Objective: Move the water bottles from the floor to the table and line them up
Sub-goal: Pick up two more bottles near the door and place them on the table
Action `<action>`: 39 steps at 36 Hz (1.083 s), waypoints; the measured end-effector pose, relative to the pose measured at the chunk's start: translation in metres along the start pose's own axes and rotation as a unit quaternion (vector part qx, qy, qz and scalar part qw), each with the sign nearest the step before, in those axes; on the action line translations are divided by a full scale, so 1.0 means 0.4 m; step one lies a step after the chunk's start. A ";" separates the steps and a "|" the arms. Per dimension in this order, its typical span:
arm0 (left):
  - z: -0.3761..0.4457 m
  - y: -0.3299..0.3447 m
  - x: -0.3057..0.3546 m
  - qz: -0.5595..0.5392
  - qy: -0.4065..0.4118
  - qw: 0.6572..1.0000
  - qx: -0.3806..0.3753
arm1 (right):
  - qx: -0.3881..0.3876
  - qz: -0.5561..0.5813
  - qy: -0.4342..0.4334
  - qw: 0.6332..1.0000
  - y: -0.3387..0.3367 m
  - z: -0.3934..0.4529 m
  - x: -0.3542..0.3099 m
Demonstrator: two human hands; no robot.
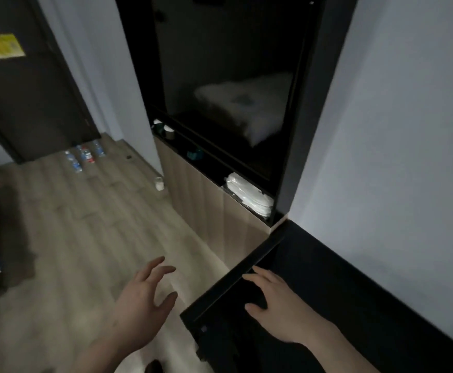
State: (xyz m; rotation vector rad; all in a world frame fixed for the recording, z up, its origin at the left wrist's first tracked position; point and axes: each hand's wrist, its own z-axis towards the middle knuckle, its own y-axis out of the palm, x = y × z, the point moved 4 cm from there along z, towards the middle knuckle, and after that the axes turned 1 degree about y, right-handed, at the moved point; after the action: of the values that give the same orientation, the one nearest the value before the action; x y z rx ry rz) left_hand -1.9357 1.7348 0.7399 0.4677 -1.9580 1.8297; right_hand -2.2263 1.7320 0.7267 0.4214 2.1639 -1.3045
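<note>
Several small water bottles [85, 156] stand in a cluster on the wooden floor at the far left, in front of a dark door. One has a red label, the others blue. The black table [341, 286] fills the lower right against the white wall. My left hand [142, 300] hovers over the floor with relaxed, spread fingers and holds nothing. Above the table's near corner, my right hand [276, 305] is also spread and holds nothing. Both hands are far from the bottles.
A dark open cabinet [220, 109] on a light wood base stands between bottles and table; its shelf holds white packets [249, 195] and cups. A small white container [159, 183] sits on the floor by the cabinet corner. Dark bedding or furniture lies at the left edge.
</note>
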 end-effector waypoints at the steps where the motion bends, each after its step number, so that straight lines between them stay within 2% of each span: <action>1: 0.017 -0.026 -0.034 -0.001 -0.007 1.000 0.008 | 0.000 -0.005 -0.009 1.000 0.006 0.044 -0.036; 9: 0.130 -0.263 -0.412 -0.009 -0.078 0.996 0.038 | -0.025 -0.068 -0.058 0.996 0.110 0.422 -0.367; 16: 0.213 -0.472 -0.716 0.037 -0.120 0.991 0.049 | -0.030 -0.089 -0.104 0.990 0.166 0.706 -0.659; 21: 0.319 -0.563 -0.831 0.042 -0.104 0.991 0.077 | -0.035 -0.099 -0.125 0.987 0.173 0.860 -0.782; 31: 0.658 -0.668 -1.018 0.061 -0.097 0.991 0.064 | -0.064 -0.120 -0.117 0.984 0.122 1.247 -0.904; 39: 0.934 -0.806 -1.148 0.064 -0.134 0.986 0.074 | -0.086 -0.114 -0.150 0.978 0.086 1.608 -1.049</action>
State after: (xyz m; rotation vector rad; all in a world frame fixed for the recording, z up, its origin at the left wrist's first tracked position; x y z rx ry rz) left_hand -1.4048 1.3198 0.7615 0.6818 -2.0742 2.0965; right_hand -1.6788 1.1920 0.7298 -0.0933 2.0865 -1.1961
